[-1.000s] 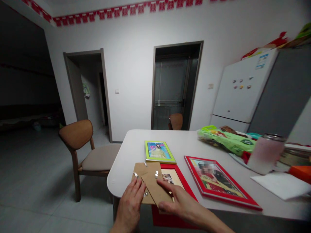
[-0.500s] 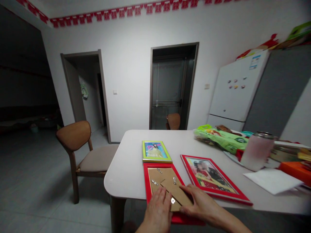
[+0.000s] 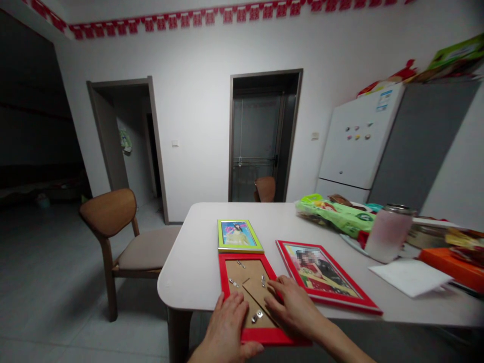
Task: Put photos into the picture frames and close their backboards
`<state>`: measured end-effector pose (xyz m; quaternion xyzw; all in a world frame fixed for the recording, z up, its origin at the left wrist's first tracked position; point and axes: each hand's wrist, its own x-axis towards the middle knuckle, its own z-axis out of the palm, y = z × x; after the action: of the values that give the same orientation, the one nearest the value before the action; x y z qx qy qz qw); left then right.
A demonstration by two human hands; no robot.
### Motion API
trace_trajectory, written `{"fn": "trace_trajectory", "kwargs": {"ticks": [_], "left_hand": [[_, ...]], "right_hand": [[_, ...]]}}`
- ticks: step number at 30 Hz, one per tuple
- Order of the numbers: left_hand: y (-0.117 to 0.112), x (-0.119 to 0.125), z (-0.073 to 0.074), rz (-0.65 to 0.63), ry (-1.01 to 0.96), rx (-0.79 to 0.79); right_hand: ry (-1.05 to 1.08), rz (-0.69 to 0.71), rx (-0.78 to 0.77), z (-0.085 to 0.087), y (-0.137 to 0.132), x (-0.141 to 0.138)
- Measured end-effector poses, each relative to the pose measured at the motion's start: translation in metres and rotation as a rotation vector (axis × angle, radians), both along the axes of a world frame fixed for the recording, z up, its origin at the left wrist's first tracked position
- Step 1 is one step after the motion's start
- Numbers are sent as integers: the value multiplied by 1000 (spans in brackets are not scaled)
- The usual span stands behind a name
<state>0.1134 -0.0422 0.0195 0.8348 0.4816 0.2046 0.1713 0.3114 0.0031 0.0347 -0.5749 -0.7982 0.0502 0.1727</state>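
Note:
A red picture frame (image 3: 264,334) lies face down at the table's near edge, its brown backing board (image 3: 242,272) up. Several small metal clips (image 3: 257,316) sit around the board, and a stand flap (image 3: 260,301) is cut into it. My left hand (image 3: 226,322) rests open on the frame's left border and near corner, thumb stretched along the near edge. Bent and apart, the fingers of my right hand (image 3: 293,305) touch the board beside the right-hand clip (image 3: 263,281); part of the flap is under them. Nothing is seen gripped in either hand.
A green-framed picture (image 3: 239,236) lies just beyond, and another red-framed picture (image 3: 325,272) to the right. Farther right are a green bag (image 3: 340,216), a pinkish jar (image 3: 389,233), white paper (image 3: 411,277) and an orange box (image 3: 449,269). A chair (image 3: 109,214) stands left of the table.
My left hand has slid left off the board onto the frame's border. My right hand has moved up and left from the flap's edge toward the right clip. The view has shifted slightly.

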Motion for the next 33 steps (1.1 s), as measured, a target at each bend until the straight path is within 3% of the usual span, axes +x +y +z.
{"fn": "trace_trajectory", "kwargs": {"ticks": [4,10,24,29,33], "left_hand": [[0,-3,-1,-12,11,9],[-4,-1,6,64,42,-15],[-2,1,6,82,62,-11],[-1,0,2,64,20,-17],[-1,-1,0,55,2,-7]], "right_hand": [[-16,52,49,-3,9,-3],[-28,23,64,-6,15,-7],[34,35,86,-14,26,3],[14,57,113,-14,13,-1],[36,264,126,-7,-15,-14]]}}
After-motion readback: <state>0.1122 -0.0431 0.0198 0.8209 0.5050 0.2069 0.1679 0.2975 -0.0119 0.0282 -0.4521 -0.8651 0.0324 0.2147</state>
